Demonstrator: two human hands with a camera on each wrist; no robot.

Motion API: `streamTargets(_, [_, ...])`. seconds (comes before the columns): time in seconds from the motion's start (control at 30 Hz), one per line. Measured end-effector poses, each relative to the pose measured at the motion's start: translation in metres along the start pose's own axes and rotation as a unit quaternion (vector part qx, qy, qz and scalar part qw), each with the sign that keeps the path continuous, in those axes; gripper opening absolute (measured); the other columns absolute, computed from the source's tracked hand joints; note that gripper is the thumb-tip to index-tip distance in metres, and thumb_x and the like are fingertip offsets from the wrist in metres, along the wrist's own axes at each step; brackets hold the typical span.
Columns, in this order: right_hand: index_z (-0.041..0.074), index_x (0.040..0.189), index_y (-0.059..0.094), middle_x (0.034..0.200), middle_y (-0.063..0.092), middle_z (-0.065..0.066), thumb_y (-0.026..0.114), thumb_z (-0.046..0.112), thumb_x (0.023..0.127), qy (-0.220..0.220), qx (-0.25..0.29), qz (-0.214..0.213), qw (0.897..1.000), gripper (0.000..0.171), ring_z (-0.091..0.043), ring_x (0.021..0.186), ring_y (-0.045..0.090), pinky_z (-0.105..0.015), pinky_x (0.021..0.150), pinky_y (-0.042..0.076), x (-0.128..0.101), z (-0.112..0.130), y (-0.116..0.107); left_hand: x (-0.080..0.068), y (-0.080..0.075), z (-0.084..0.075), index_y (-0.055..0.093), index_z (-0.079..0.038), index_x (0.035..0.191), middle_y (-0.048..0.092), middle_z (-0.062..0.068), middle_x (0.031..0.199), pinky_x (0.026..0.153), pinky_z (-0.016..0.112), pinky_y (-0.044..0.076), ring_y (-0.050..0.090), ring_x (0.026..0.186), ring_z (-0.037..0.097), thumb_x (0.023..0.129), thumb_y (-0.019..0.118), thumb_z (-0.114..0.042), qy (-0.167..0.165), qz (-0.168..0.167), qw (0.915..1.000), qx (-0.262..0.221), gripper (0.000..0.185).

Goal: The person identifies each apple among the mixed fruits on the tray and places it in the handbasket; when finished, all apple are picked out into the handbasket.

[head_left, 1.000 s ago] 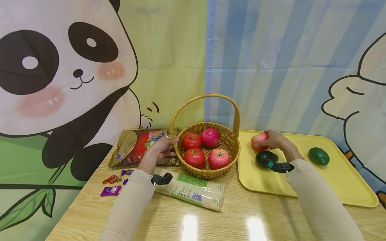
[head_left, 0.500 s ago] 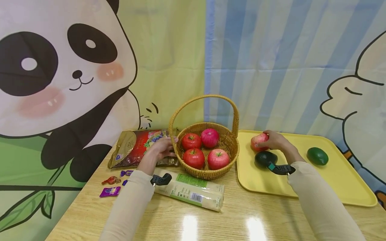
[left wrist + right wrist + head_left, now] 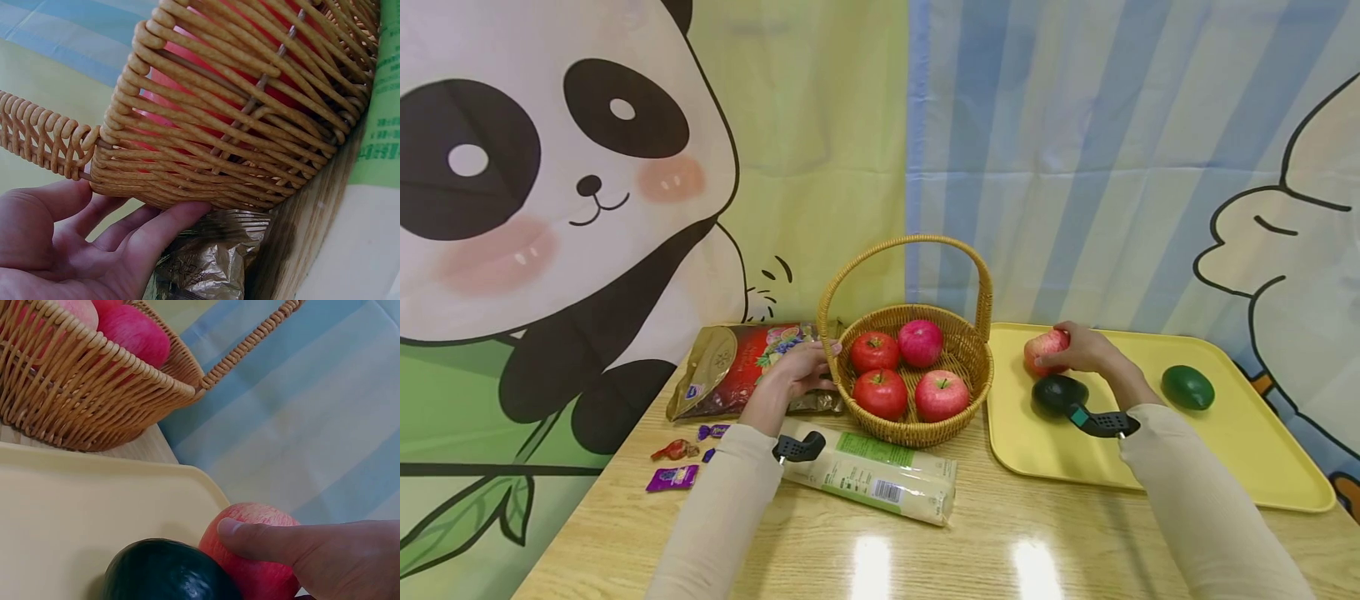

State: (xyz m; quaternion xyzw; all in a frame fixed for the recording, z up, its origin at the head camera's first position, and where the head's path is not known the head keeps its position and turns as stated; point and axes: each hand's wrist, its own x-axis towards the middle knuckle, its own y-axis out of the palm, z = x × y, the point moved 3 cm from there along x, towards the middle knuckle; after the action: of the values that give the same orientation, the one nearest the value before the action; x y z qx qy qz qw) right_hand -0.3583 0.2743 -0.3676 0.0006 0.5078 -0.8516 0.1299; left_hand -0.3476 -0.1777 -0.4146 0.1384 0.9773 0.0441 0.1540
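Observation:
My right hand grips a red-pink apple at the back left of the yellow tray. In the right wrist view the thumb lies across this apple; the other fingers are mostly hidden. Right beside it on the tray sits a dark avocado. My left hand touches the left side of a wicker basket. From the left wrist view, its loosely bent fingers rest against the outer weave near the handle's base. Several apples lie in the basket.
A green avocado-like fruit lies farther right on the tray. Behind the left hand is a red and gold candy bag. A pack of pale noodles lies before the basket, and several wrapped candies are at left. The basket's tall handle arches upward.
Both hands keep nearly the same places on the basket and the apple. The whole head view has shifted slightly.

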Motion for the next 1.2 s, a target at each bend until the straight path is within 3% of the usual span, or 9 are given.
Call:
streamTargets(0.4, [-0.012,0.143,0.03,0.125,0.05,-0.035,0.072,0.037,0.086,-0.033,-0.018,-0.025,0.999,0.086,-0.044,0.106,0.053,-0.055,0.091,0.048,-0.005,0.016,-0.012,0.0,0.0,0.0,0.029,0.002,0.149,0.036,0.027,0.149,0.1,0.054,0.048,0.037,0.139,0.04,0.105,0.042,-0.02,0.005,-0.002,0.9999,0.013,0.051])
streamTargets(0.93, [-0.003,0.145,0.032,0.13,0.051,-0.031,0.075,0.043,0.082,-0.073,-0.014,-0.049,0.996,0.089,-0.043,0.111,0.055,-0.056,0.091,0.049,-0.019,0.041,-0.027,-0.001,0.0,0.0,0.024,0.001,0.151,0.031,0.026,0.153,0.106,0.059,0.039,0.031,0.143,0.038,0.105,0.042,-0.019,0.002,0.007,1.0,0.004,0.054])
streamTargets(1.2, [0.001,0.146,0.033,0.131,0.052,-0.028,0.077,0.039,0.081,-0.094,0.002,-0.051,0.994,0.087,-0.039,0.111,0.056,-0.053,0.091,0.049,-0.032,0.063,-0.03,0.0,0.0,0.0,0.031,0.001,0.148,0.039,0.025,0.147,0.101,0.054,0.047,0.038,0.139,0.039,0.104,0.043,-0.019,0.002,-0.003,1.0,0.005,0.049])
